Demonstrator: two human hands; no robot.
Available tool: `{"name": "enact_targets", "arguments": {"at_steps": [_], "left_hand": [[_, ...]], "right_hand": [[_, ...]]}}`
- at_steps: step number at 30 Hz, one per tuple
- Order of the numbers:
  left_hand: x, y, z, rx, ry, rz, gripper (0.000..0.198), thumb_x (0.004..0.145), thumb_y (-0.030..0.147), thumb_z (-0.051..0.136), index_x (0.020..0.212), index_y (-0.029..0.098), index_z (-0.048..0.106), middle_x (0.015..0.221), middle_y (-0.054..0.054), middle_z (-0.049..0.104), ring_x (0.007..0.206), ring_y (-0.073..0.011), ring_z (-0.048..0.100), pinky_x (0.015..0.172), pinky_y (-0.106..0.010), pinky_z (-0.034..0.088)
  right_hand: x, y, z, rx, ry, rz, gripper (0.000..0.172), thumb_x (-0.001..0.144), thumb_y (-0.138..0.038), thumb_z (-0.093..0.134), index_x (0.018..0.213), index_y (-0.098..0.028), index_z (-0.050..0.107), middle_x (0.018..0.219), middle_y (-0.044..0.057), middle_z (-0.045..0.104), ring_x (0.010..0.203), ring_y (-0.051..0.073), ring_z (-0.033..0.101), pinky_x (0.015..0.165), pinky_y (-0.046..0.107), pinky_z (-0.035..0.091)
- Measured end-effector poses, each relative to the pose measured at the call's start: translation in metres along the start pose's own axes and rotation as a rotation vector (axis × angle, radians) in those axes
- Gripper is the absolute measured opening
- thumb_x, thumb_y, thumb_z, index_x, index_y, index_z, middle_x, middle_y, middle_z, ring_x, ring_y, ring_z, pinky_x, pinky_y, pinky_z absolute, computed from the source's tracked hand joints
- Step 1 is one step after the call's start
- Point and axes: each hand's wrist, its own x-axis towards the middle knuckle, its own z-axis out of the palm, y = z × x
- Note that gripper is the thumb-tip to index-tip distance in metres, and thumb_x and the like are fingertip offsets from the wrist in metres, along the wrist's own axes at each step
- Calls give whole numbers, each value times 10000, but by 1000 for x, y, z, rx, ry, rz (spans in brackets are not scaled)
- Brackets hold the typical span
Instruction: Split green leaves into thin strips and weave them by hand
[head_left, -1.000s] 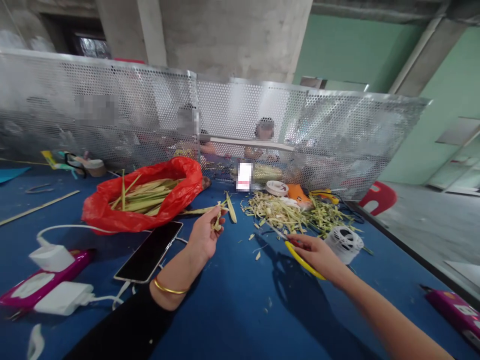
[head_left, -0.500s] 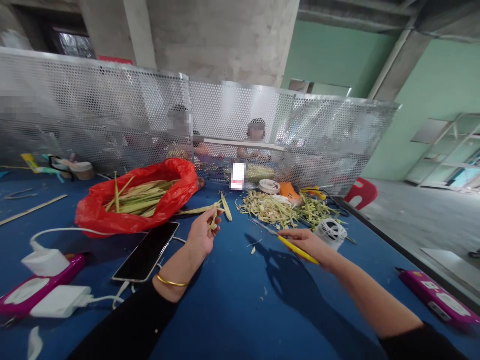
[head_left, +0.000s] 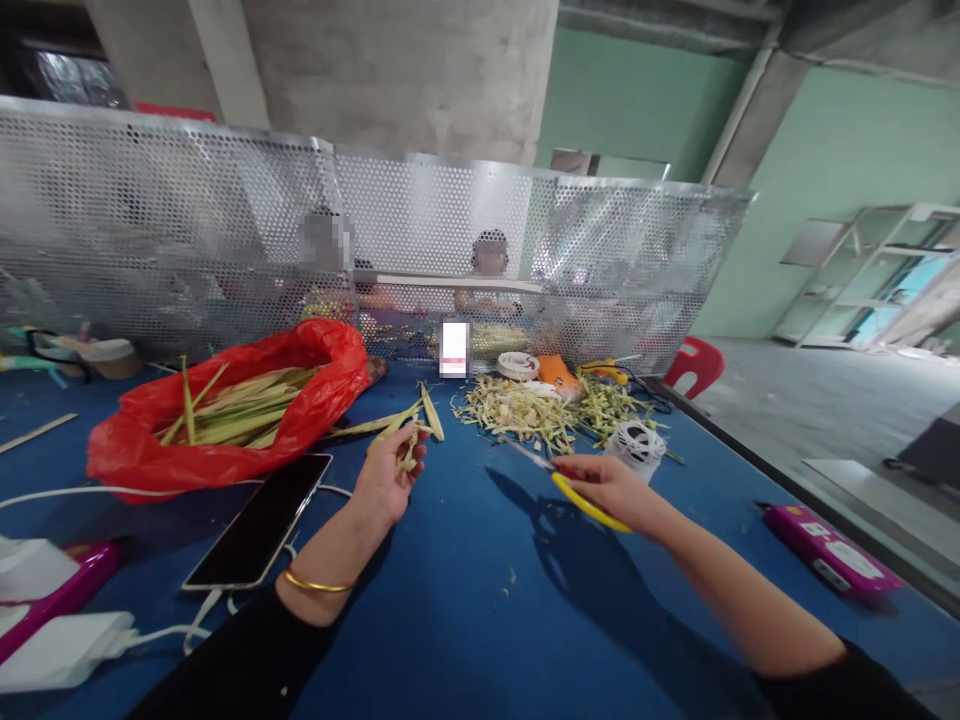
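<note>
My left hand (head_left: 386, 470) is closed on a small bundle of pale corn husk (head_left: 409, 450), pinched at the fingertips. Just beyond those fingers a longer pale green husk leaf (head_left: 432, 412) lies on the blue table. My right hand (head_left: 611, 485) grips a pair of scissors with yellow handles (head_left: 589, 503); the blades point left toward the husk, apart from it, and are blurred. Past the scissors spreads a heap of cut husk shreds (head_left: 517, 410). On the left stands an open red plastic bag (head_left: 150, 450) with many long husk leaves (head_left: 255, 405) in it.
A phone (head_left: 259, 525), white chargers (head_left: 67, 645) and cables lie left of my forearm. A white perforated holder (head_left: 636, 445) stands by my right hand, a purple power strip (head_left: 832, 550) further right. A perforated metal screen (head_left: 442, 215) closes the back; people sit behind it.
My view has turned a little to the right, so things sit further left. Both hands keep their hold. A small pale scrap between them is no longer seen on the table.
</note>
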Motion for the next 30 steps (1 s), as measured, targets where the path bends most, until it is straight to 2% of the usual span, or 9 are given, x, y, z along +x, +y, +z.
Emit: {"name": "enact_targets", "arguments": {"at_steps": [3, 6, 8, 12, 19, 24, 27, 29, 30], "left_hand": [[2, -4, -1, 15, -13, -13, 77, 799, 170, 591, 811, 133, 657, 672, 15, 655, 452, -45, 565, 395, -144, 423], [2, -9, 0, 45, -34, -49, 78, 803, 184, 602, 821, 142, 665, 693, 11, 659, 456, -45, 565, 393, -143, 429], [-2, -13, 3, 69, -59, -76, 84, 805, 190, 611, 824, 135, 672, 720, -1, 666, 465, -42, 565, 391, -137, 428], [-17, -21, 12, 109, -144, -108, 99, 792, 160, 634, 864, 115, 686, 804, -45, 689, 535, -62, 598, 425, -141, 452], [-36, -24, 18, 169, -340, -92, 215, 728, 33, 656, 925, 115, 682, 1007, -100, 696, 686, -104, 647, 558, -172, 514], [-35, -22, 16, 193, -328, -69, 198, 718, 79, 685, 912, 118, 680, 994, -105, 707, 710, -121, 656, 580, -185, 515], [-35, -27, 15, 202, -326, -69, 209, 699, 127, 717, 906, 127, 690, 968, -95, 712, 692, -116, 645, 612, -199, 511], [-38, -33, 15, 214, -337, -76, 234, 676, 160, 743, 904, 132, 700, 932, -83, 714, 680, -109, 635, 629, -200, 502], [-39, -36, 15, 220, -346, -82, 245, 663, 178, 756, 899, 135, 705, 907, -76, 713, 673, -105, 630, 634, -199, 496]], "right_hand": [[-46, 4, -9, -177, -4, -53, 429, 746, -325, 561, 1157, -241, 650, 1113, 43, 687, 973, 251, 633, 839, 322, 469], [-83, 16, -21, -493, 108, 39, 426, 778, -322, 510, 1182, -263, 630, 1066, 75, 697, 847, 258, 660, 736, 329, 476], [-92, 26, -27, -610, 132, 102, 426, 788, -304, 485, 1186, -239, 625, 1028, 97, 702, 831, 265, 663, 740, 339, 468], [-74, 31, -28, -687, 112, 129, 392, 784, -266, 500, 1152, -248, 632, 935, 87, 716, 866, 263, 658, 706, 303, 445], [-15, 13, 0, -664, 301, 38, 408, 863, -284, 457, 1257, -211, 535, 959, 94, 682, 809, 229, 644, 659, 283, 408], [-12, 18, 16, -786, 215, 15, 383, 842, -230, 499, 1221, -198, 550, 967, 110, 665, 809, 245, 651, 623, 291, 420], [-18, 4, 13, -895, 245, -3, 246, 794, -212, 571, 1018, -158, 656, 869, 136, 654, 786, 274, 638, 627, 322, 436], [-18, -17, 11, -806, 317, -119, 160, 788, -209, 577, 884, -152, 691, 864, 145, 655, 848, 291, 617, 711, 364, 445], [-15, -29, 12, -642, 350, -211, 211, 823, -245, 545, 969, -176, 681, 931, 125, 659, 875, 269, 612, 744, 361, 447]]}}
